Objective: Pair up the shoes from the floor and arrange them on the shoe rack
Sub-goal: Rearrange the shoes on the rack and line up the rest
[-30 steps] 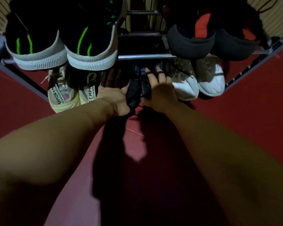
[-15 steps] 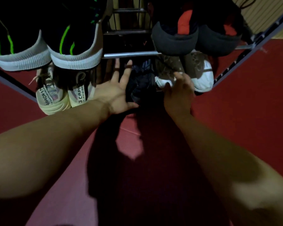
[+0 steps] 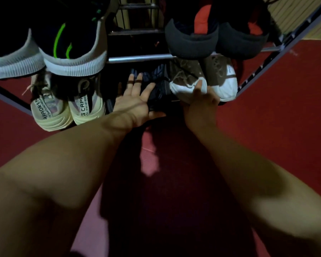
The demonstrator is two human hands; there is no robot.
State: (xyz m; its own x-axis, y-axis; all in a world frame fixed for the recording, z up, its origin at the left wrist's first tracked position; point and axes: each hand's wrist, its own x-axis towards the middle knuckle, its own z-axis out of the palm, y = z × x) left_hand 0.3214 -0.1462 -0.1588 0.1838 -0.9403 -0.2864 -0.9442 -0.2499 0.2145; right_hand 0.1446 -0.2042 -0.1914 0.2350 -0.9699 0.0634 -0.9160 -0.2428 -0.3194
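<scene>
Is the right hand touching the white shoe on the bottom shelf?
Touching. The head view shows the right hand curled over the toe of the white shoe, with no gap.

Shoe rack (image 3: 139,58) stands on the floor (image 3: 276,127), with two shelves in view. Upper shelf: upper left pair (image 3: 50,45) and upper right pair (image 3: 202,41), with a gap between them. Lower shelf, directly beneath: lower left pair (image 3: 82,108), middle shoes (image 3: 156,88) and lower right pair (image 3: 183,80), side by side. Heels face outward. Left hand (image 3: 135,101) lies flat against the left side of the middle shoes. Right hand (image 3: 202,101) touches a heel of the lower right pair; finger position unclear.
</scene>
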